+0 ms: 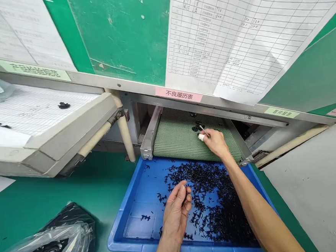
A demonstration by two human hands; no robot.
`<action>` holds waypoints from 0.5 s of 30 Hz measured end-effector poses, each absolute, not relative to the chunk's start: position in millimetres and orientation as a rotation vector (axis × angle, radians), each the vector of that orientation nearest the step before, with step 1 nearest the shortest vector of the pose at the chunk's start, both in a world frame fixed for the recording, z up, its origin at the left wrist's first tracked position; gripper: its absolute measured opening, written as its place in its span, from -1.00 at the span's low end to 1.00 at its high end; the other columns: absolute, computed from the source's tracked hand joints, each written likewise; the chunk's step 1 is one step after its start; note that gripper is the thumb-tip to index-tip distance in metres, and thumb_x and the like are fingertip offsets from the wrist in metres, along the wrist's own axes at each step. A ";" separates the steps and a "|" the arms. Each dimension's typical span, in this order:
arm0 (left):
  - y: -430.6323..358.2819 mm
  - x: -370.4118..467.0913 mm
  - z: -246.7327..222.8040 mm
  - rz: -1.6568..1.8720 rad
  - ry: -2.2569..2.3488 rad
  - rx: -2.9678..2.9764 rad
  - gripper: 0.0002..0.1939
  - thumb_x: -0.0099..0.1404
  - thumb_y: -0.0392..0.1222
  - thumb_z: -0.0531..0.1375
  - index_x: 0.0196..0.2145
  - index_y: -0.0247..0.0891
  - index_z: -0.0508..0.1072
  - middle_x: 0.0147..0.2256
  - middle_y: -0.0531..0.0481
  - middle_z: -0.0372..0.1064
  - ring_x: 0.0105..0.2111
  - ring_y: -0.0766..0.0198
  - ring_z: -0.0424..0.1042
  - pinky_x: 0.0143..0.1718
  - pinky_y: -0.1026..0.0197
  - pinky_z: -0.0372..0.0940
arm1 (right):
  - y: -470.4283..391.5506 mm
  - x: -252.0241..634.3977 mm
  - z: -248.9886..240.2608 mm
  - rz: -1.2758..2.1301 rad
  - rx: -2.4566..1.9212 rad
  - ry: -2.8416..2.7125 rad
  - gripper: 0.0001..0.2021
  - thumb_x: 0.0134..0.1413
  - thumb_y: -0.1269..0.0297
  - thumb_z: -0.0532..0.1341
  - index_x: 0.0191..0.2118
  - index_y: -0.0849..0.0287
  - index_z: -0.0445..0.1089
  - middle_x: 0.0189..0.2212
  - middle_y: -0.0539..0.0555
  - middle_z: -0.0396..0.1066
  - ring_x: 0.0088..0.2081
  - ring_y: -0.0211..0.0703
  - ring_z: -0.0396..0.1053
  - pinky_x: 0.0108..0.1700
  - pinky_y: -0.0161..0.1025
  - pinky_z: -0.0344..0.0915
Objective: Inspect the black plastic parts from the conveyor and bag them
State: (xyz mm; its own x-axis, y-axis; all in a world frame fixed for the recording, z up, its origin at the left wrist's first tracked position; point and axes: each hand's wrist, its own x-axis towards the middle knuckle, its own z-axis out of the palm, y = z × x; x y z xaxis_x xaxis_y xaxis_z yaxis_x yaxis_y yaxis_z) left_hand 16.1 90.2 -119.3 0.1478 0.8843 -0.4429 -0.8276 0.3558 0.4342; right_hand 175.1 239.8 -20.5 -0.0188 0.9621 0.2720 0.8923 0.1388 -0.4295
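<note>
My right hand (215,141) reaches over the green conveyor belt (174,137), closed on a thin metal tool (204,129) that points at the black parts. A white wrap covers one of its fingertips. Several small round black plastic parts (197,127) lie on the belt around the tool's tip. Above the blue tray (120,225), my left hand (178,206) is palm-up with fingers curled in; something dark may be between them, but I cannot make it out. Many small black plastic pieces (228,214) are scattered and heaped in the tray, thickest at the right.
At left, a sloped board (46,111) with paper holds a black part (64,105). Below it, a clear plastic bag (75,240) of black parts sits on the green table (109,187). A metal crossbar (142,89) with labels spans above the belt; a grey panel (318,184) stands right.
</note>
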 end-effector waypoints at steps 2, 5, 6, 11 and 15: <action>89.5 16.8 -118.9 1.265 0.716 0.101 -0.65 0.01 -0.19 0.38 -0.22 -0.33 0.51 -0.36 -0.06 0.42 -0.47 0.44 0.35 -0.55 0.46 0.24 | 206.6 163.0 -25.0 0.275 -1.670 -1.976 -0.79 0.05 0.29 0.10 -0.27 0.16 0.46 -0.40 0.00 0.43 -0.42 -0.25 0.29 -0.37 -0.35 0.13; 89.5 18.3 -119.0 1.320 0.706 0.106 -0.66 0.00 -0.20 0.39 -0.24 -0.35 0.52 -0.31 -0.11 0.44 -0.43 0.40 0.38 -0.53 0.44 0.26 | 153.5 144.5 -41.5 0.508 -1.495 -1.969 -0.80 0.09 0.28 0.10 -0.26 0.16 0.45 -0.39 0.01 0.41 -0.44 -0.25 0.28 -0.41 -0.34 0.15; 89.7 18.8 -119.6 1.339 0.699 0.100 -0.66 0.00 -0.19 0.39 -0.24 -0.35 0.53 -0.31 -0.11 0.45 -0.42 0.39 0.38 -0.53 0.43 0.26 | 138.6 139.5 -48.1 0.566 -1.466 -1.953 -0.80 0.11 0.28 0.10 -0.25 0.16 0.45 -0.38 0.02 0.41 -0.43 -0.24 0.29 -0.41 -0.34 0.17; 89.3 20.6 -124.4 1.371 0.690 0.083 -0.64 -0.04 -0.23 0.41 -0.25 -0.34 0.53 -0.36 -0.08 0.45 -0.44 0.40 0.37 -0.51 0.42 0.27 | 99.8 125.0 -71.0 0.607 -1.474 -1.936 -0.78 0.16 0.34 0.07 -0.17 0.10 0.44 -0.34 0.02 0.38 -0.33 -0.22 0.34 -0.30 -0.33 0.25; 88.9 20.2 -124.6 1.367 0.701 0.095 -0.68 -0.04 -0.24 0.40 -0.28 -0.35 0.52 -0.40 -0.03 0.44 -0.48 0.44 0.34 -0.54 0.44 0.25 | 90.5 127.2 -72.1 0.559 -1.457 -2.049 -0.64 0.18 0.44 -0.04 0.01 0.07 0.34 -0.23 0.05 0.35 -0.25 -0.22 0.35 -0.19 -0.30 0.31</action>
